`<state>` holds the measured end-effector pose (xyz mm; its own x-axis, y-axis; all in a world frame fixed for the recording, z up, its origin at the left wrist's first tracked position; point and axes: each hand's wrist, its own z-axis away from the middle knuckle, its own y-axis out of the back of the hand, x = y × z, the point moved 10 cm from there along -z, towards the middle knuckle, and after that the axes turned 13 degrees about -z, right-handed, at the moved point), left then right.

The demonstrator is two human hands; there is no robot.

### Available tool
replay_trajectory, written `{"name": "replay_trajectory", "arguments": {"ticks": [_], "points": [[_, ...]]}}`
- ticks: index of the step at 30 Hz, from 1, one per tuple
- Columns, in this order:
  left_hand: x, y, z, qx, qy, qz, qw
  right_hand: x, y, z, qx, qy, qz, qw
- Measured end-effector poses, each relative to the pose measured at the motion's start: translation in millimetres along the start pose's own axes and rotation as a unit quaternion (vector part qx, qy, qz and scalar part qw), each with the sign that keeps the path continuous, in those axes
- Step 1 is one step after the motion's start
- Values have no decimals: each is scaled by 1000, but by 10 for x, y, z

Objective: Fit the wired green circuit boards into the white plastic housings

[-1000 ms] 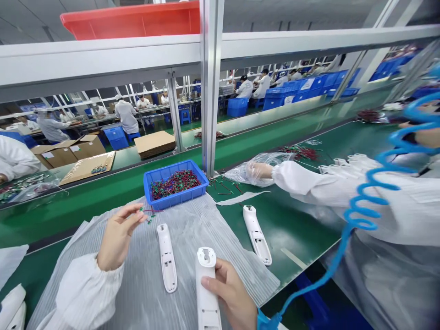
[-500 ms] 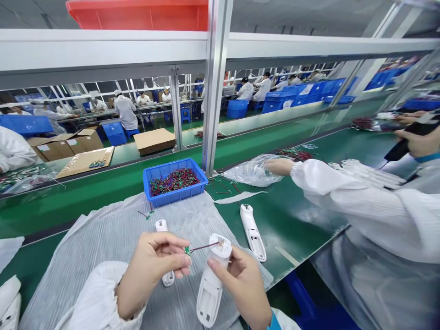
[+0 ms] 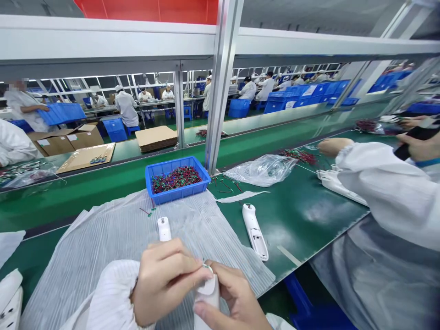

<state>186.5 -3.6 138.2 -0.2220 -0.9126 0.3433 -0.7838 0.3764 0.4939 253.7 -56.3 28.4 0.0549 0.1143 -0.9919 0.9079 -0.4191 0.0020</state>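
My right hand (image 3: 237,298) is wrapped around a white plastic handheld housing (image 3: 208,291), its end tilted up towards me. The fingers of my left hand (image 3: 168,279) pinch at that end, with a sliver of the small green circuit board (image 3: 206,266) showing by the fingertips. Its dark red wire is hidden now. Beyond my left hand, another white housing (image 3: 164,229) lies on the foam sheet (image 3: 113,238), partly covered by the hand. To the right, an open white housing (image 3: 255,233) rests on the green table.
A blue tray (image 3: 178,196) of red-wired boards stands at the back of the sheet, before a metal post (image 3: 223,87). A clear plastic bag (image 3: 263,170) lies right of it. A co-worker's sleeve (image 3: 385,174) reaches in from the right, near more white housings (image 3: 340,185).
My left hand has brought the circuit board to the housing's top end, and the housing has turned in my right hand. The co-worker's hand has moved right, off the plastic bag.
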Motion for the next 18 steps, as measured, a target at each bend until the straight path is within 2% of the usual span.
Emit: {"name": "replay_trajectory", "arguments": {"ticks": [3, 5, 7, 11, 15, 18], "points": [[124, 11, -10, -42, -89, -53, 994, 1, 26, 28, 10, -10, -12, 1000], [147, -14, -11, -71, -116, -54, 989, -3, 35, 19, 13, -17, -18, 1000], [124, -28, -23, -83, -109, -43, 990, -17, 17, -1, 3, -23, -19, 1000], [79, -6, -33, -66, -76, -30, 994, -79, 5, -39, -2, -14, -8, 1000], [115, 33, 3, -52, -98, -75, 991, -160, -7, -70, -10, 9, 40, 999], [74, 32, -8, -72, -97, -61, 991, -217, -32, -92, -23, 31, 47, 998]]}}
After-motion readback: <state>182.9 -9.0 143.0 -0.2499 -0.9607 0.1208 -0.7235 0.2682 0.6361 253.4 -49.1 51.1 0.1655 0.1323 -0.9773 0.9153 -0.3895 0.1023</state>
